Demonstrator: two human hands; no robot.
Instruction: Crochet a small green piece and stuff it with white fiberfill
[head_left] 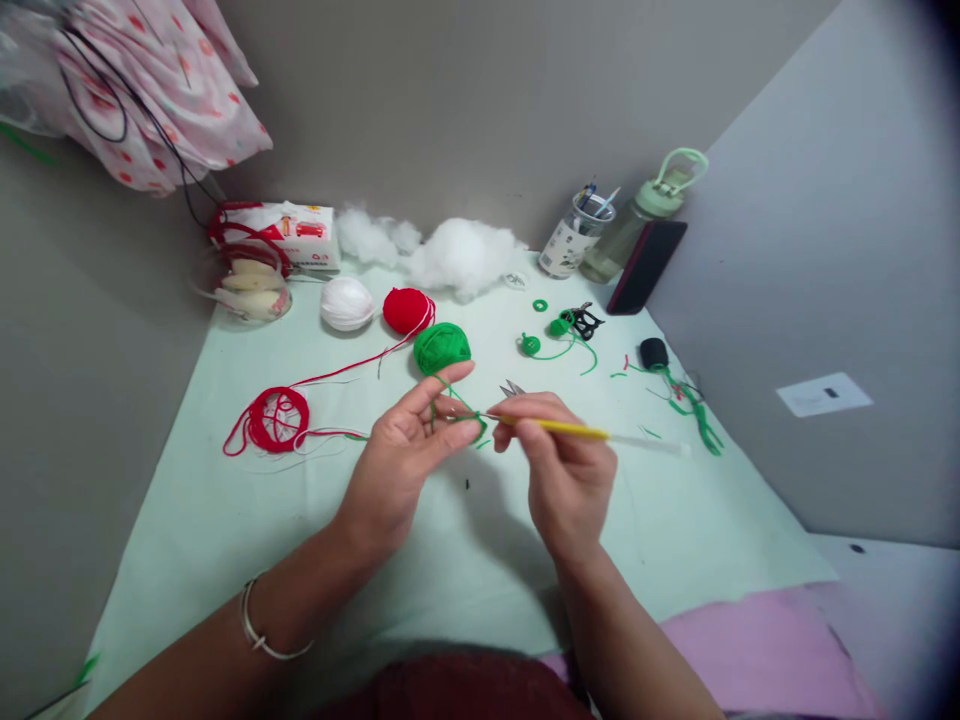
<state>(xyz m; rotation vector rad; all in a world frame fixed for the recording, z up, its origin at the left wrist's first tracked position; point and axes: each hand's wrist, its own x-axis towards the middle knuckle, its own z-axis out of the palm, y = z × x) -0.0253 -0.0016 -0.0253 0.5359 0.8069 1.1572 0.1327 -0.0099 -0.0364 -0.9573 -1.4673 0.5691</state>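
Between thumb and fingers, my left hand [405,455] pinches a small piece of green crochet [474,428]. Green yarn loops over its raised index finger and runs toward the green yarn ball [442,349] just behind. My right hand [566,465] grips a crochet hook [570,428] with a yellow handle, its metal tip at the green stitches. Behind the right fingers, the pointed blades of scissors [513,389] stick out; the rest of them is hidden. A red yarn ball [408,311] and a white yarn ball [346,304] lie beyond the left hand.
A loose red yarn coil [277,420] lies at left. White stuffing [469,258], a tissue box [311,235], a pen cup [576,236], a bottle [634,220] and a phone [646,268] line the back. Small green crochet pieces [531,345] and yarn scraps [703,425] are at right.
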